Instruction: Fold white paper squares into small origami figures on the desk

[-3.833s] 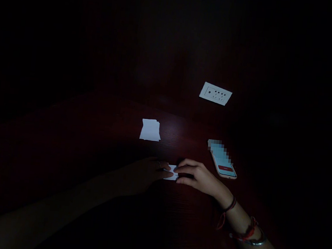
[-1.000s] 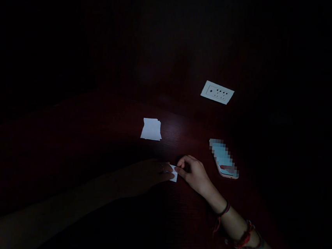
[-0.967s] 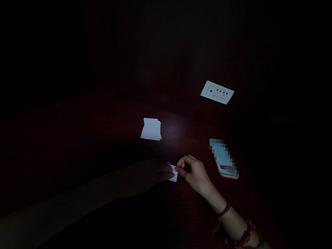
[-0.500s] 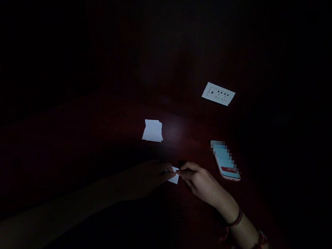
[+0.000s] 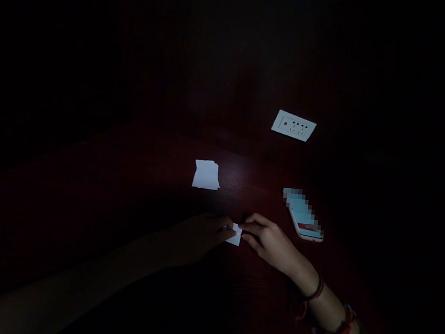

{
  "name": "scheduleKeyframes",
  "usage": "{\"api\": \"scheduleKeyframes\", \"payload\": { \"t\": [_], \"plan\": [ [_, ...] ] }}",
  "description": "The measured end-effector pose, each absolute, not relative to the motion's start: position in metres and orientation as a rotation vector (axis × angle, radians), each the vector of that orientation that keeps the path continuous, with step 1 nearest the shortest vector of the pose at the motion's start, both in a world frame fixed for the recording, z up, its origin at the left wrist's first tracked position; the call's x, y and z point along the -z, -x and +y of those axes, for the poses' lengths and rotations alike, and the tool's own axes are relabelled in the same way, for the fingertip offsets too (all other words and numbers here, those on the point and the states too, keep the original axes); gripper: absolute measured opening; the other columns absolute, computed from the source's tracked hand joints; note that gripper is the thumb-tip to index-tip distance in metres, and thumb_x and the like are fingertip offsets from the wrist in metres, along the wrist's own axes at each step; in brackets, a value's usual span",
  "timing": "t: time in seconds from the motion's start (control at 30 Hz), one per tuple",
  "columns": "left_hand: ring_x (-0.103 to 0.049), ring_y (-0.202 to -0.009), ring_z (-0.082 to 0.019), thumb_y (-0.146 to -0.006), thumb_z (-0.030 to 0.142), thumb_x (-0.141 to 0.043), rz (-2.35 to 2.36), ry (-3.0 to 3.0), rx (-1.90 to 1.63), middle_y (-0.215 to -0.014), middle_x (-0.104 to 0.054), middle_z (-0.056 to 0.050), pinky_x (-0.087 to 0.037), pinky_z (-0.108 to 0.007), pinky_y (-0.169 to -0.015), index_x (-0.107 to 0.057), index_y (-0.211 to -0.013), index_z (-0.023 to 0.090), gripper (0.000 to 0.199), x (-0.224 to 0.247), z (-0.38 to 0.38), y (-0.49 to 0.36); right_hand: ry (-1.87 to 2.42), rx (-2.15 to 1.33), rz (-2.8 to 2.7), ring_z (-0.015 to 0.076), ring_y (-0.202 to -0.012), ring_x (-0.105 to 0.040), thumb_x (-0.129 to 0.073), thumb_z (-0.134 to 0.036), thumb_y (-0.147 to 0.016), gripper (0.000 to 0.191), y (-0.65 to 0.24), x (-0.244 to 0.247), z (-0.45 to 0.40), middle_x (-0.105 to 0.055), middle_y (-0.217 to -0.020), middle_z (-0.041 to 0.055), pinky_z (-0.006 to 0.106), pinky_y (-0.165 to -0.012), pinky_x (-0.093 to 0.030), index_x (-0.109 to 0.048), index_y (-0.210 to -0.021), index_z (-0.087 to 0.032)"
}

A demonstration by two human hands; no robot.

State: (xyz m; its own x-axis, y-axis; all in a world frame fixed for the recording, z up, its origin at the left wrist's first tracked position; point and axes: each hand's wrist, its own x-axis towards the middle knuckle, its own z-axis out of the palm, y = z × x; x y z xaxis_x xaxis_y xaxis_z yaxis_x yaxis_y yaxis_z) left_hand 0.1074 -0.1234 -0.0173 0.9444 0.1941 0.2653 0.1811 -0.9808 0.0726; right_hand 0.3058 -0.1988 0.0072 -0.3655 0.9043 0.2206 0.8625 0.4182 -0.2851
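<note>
Probably light, easily creased: small paper (image 5: pixel 235 240) on the table (image 5: pixel 241 176), well off its back edge; grip by the sides. Left hand (image 5: pixel 203 234), right hand (image 5: pixel 272 242) fingertips slightly parted at it, can't tell if pinching.

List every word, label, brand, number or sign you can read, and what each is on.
None can be read.
Phone: the screen is partly pixelated; any text there, including on the red bar, is too small or blurred to read.
Socket: holes show, but no legible marking.
Paper stack: no writing visible on top.
Slip: no writing visible on the part that shows.
</note>
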Motion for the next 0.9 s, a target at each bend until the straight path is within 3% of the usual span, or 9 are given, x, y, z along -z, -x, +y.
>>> {"api": "scheduleKeyframes", "payload": {
  "t": [0.37,0.67,0.9],
  "plan": [
    [-0.051,-0.088,-0.020,-0.075,0.005,-0.044,0.349,-3.042,-0.378,-0.110,-0.048,-0.007,-0.041,-0.032,-0.076,-0.046,-0.111,0.016,0.038,0.003,-0.129,-0.110,1.502,0.029,-2.575,0.0142,-0.083,-0.051,-0.040,-0.015,-0.083,0.025,-0.304,-0.020,-0.204,-0.053,-0.092,0.0055,0.026,-0.076,-0.042,-0.059,-0.099,-0.020],
    [-0.049,-0.089,-0.019,-0.077,0.006,-0.042,0.324,-3.034,-0.398,-0.110,-0.048,-0.006,-0.039,-0.031,-0.076,-0.044,-0.113,0.018,0.038,0.007,-0.128,-0.109,1.540,0.115,-2.650,0.0111,-0.072,-0.051,-0.043,-0.011,-0.080,0.034,-0.303,-0.021,-0.205,-0.054,-0.083,0.0021,0.022,-0.067,-0.040,-0.053,-0.110,-0.025],
    [-0.048,-0.092,-0.019,-0.077,0.006,-0.043,0.326,-3.038,-0.391,-0.112,-0.047,-0.004,-0.038,-0.031,-0.079,-0.043,-0.113,0.019,0.039,0.008,-0.127,-0.109,1.558,0.156,-2.683,0.0115,-0.070,-0.050,-0.041,-0.015,-0.082,0.024,-0.301,-0.025,-0.205,-0.055,-0.079,0.0018,0.022,-0.063,-0.037,-0.058,-0.098,-0.021]
  ]
}}
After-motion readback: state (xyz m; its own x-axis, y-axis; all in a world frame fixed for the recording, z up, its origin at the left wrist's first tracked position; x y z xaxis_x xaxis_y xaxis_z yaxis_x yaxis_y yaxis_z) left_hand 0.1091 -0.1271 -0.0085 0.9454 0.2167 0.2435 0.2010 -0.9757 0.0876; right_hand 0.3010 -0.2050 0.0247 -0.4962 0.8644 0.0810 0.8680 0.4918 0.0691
